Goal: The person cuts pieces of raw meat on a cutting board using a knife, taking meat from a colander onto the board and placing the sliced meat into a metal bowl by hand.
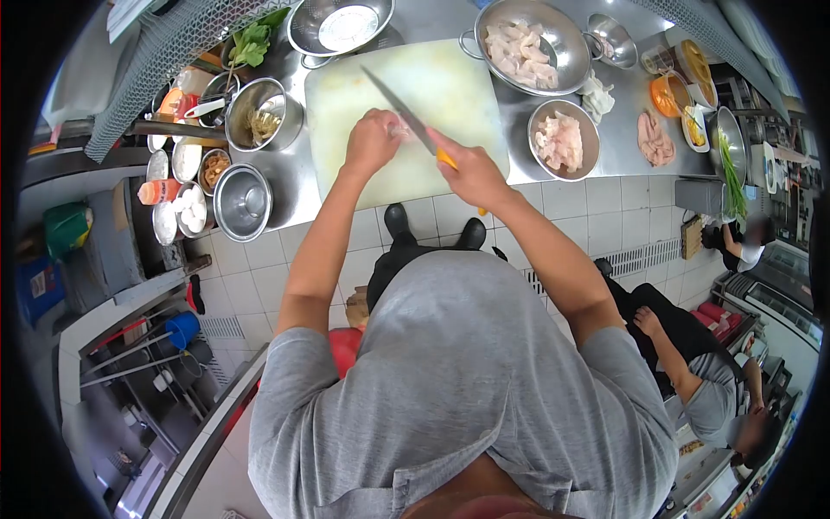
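Holding one knife (398,107) in the right hand (474,177): fingers closed around its yellow-orange handle, blade slanting toward the far left of the board. I have the left hand (373,144) beside it, fingers bent and bunched on a small piece of pale raw meat (400,131), which lies on the board near the blade; whether the edge touches the meat, I cannot tell.

Under both hands, one cutting board (467,95), pale and worn, on a steel counter (635,157).

Right of the board, as I see it from above:
- one steel bowl (591,156) of pale raw pieces;
- one large two-handled colander (566,52), farther back, with pale raw strips;
- one small strainer (624,35), just beside the colander;
- one crumpled white cloth (596,97), near the steel bowl;
- one flat pinkish piece (655,140), lying on bare steel;
- one bundle of long green stalks (731,177), at the far end.

Left of the board:
- one perforated colander (373,32), at the back;
- one steel pot (290,121), its contents unclear;
- one metal bowl (242,202), near the counter's front;
- leafy greens (252,43), behind the pot.

Also in view: one person (705,398) in a grey top, to the right, well apart from my hands.
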The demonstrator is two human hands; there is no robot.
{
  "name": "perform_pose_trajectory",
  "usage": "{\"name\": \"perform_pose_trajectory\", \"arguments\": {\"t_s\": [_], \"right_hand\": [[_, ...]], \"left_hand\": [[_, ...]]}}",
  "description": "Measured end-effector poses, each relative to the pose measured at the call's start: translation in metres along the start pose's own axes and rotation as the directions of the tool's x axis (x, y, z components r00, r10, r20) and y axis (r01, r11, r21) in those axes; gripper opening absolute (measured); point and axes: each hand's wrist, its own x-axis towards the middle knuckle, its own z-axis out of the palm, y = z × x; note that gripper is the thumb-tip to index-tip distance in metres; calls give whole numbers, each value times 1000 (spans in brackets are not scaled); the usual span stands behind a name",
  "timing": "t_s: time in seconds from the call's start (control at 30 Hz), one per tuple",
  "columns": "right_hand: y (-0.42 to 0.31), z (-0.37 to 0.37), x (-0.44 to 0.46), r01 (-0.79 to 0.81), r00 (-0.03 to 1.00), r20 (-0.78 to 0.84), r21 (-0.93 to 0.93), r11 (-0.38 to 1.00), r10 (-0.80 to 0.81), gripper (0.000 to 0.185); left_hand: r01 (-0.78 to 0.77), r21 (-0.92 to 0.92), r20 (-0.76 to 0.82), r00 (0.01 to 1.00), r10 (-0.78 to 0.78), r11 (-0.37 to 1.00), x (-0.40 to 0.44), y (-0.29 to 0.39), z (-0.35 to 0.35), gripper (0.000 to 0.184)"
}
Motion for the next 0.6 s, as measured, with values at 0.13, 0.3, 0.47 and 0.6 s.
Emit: {"name": "perform_pose_trajectory", "arguments": {"t_s": [0.13, 0.3, 0.47, 0.6], "right_hand": [[10, -26, -53, -8, 991, -131, 85, 996, 19, 70], [19, -65, -140, -72, 996, 49, 90, 993, 68, 68], [25, -90, -172, -200, 962, 181, -39, 979, 204, 68], [43, -90, -168, -147, 987, 41, -131, 980, 154, 69]], "left_hand": [[-205, 304, 125, 977, 174, 930, -4, 25, -16, 49], [-270, 261, 263, 944, 201, 927, 30, 10, -10, 48], [-223, 227, 250, 954, 165, 948, 39, 11, -4, 37], [-166, 207, 253, 961, 111, 964, 36, 7, 13, 36]]}}
